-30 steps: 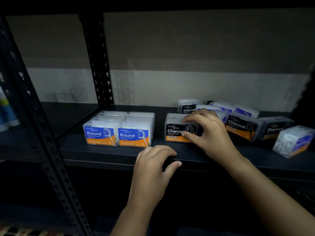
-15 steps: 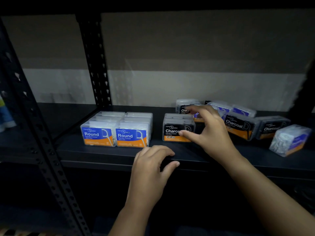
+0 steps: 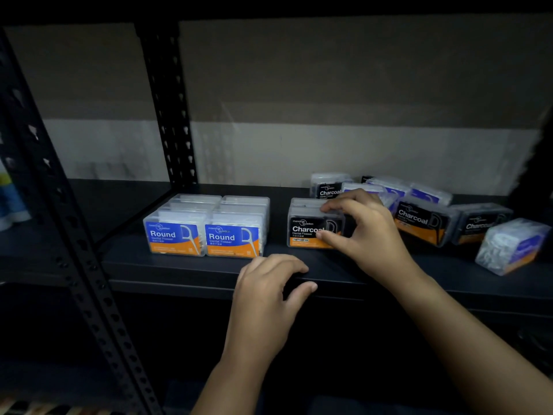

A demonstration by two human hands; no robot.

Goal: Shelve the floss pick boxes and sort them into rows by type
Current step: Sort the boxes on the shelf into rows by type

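Observation:
Two neat rows of blue "Round" floss boxes (image 3: 203, 235) stand on the dark shelf (image 3: 185, 268). Right of them stands a black "Charcoal" box (image 3: 305, 227) with another behind it. My right hand (image 3: 363, 232) grips that front Charcoal box, thumb on its face and fingers over its top right corner. My left hand (image 3: 266, 295) rests curled on the shelf's front edge, holding nothing. To the right lies a loose pile: a Charcoal box (image 3: 419, 221), a second one (image 3: 478, 224), a tilted blue box (image 3: 508, 247), and several more at the back (image 3: 389, 187).
A black perforated upright (image 3: 167, 109) stands at the back left of the Round boxes, and a slanted post (image 3: 59, 223) crosses the left foreground. The wall behind is pale. A bottle-like object (image 3: 10, 202) shows on the far left.
My right hand drew back from reaching toward the rear pile and now closes its fingers over the front Charcoal box. My left hand stayed on the shelf edge.

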